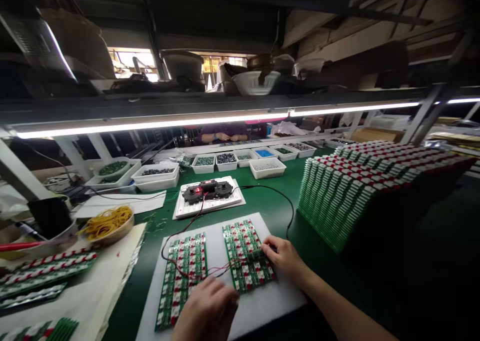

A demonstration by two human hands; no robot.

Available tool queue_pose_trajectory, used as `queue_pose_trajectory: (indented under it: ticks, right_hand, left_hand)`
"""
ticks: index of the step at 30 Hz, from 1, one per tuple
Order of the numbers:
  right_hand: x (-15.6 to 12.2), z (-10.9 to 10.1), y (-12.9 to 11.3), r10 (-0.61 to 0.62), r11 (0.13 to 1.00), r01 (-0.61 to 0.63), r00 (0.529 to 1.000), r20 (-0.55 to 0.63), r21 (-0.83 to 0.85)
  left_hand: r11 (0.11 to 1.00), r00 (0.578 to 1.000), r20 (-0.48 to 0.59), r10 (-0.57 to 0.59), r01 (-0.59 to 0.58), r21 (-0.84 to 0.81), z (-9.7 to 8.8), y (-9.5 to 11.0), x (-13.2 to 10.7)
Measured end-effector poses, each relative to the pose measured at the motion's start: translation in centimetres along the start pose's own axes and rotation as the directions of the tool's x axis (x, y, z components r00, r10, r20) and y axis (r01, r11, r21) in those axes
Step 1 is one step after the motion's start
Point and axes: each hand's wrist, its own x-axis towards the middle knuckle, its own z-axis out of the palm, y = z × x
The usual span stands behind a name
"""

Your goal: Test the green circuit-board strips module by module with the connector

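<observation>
My right hand (285, 258) pinches a small green circuit board (255, 255) with wires, held over the right panel of circuit boards (243, 236). Red and black wires (219, 270) run to it across the mat, and a black cable (291, 206) drops behind this hand. My left hand (210, 306) is curled, slightly blurred, by the lower right of the left panel of circuit boards (183, 271); its fingertips are hidden, so any held item cannot be made out. Both panels lie on a white foam mat (217, 231). Beyond stands a black electronic device (208, 191) with red lights.
A tall stack of circuit panels (333, 196) stands at right. White trays of small parts (267, 168) line the back. At left are a bowl of yellow rubber bands (108, 223) and more boards (48, 271). Another person's hands (228, 137) show beyond the light bar (187, 122).
</observation>
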Motion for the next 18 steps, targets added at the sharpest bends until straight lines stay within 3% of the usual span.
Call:
queue_pose_trajectory:
  ticks: [3, 6, 12, 18]
  right_hand:
    - [0.2, 0.1, 0.3, 0.01, 1.0, -0.01, 1.0, -0.002, 0.005]
    - [0.3, 0.4, 0.7, 0.008, 1.0, -0.007, 1.0, -0.007, 0.018]
    - [0.3, 0.7, 0.8, 0.02, 0.999, -0.019, 1.0, -0.01, 0.027]
    - [0.4, 0.6, 0.7, 0.04, 0.999, -0.04, 0.999, -0.004, 0.037]
  left_hand:
    - [0.986, 0.992, 0.089, -0.092, 0.078, 0.147, 1.9, 1.0, 5.5]
    - [0.968, 0.98, 0.08, -0.184, 0.167, 0.188, 4.3, 1.0, 8.4]
    - [0.984, 0.981, 0.099, -0.165, 0.157, 0.085, 6.8, -1.0, 8.0]
    - [0.989, 0.987, 0.068, -0.143, 0.141, 0.044, 7.3, -0.5, 8.2]
